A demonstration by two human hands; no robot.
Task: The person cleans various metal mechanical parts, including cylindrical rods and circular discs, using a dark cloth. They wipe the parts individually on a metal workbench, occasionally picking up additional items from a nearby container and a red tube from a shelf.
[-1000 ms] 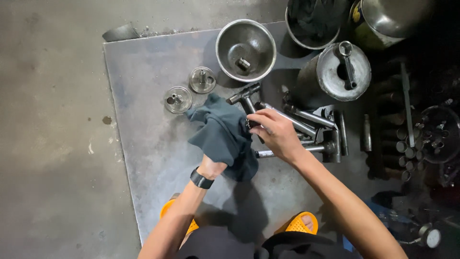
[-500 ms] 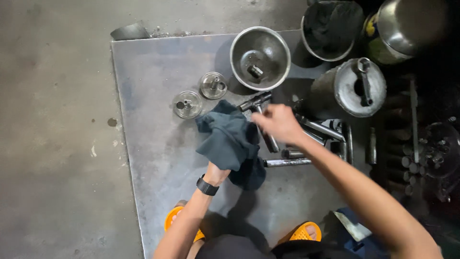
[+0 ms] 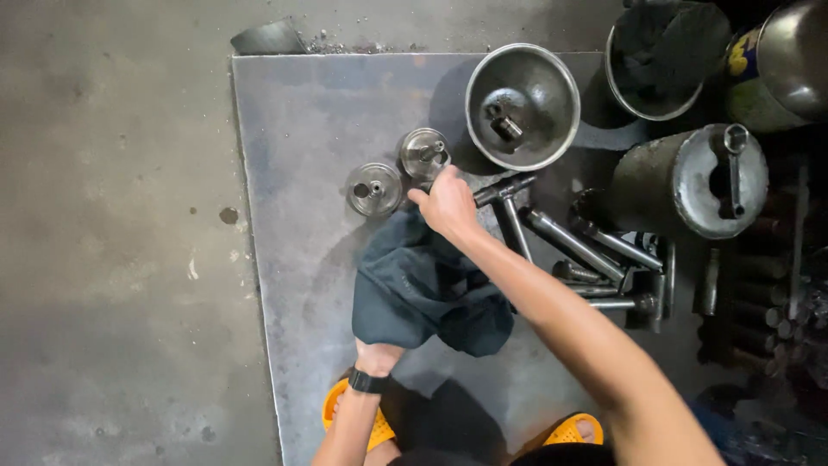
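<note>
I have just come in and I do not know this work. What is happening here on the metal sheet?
A person crouches over a metal sheet on the floor. The left hand grips a dark cloth. The right hand reaches toward two small round metal discs, its fingers near the closer one. Beside it lie several steel rods, and a metal bowl holds one small part.
</note>
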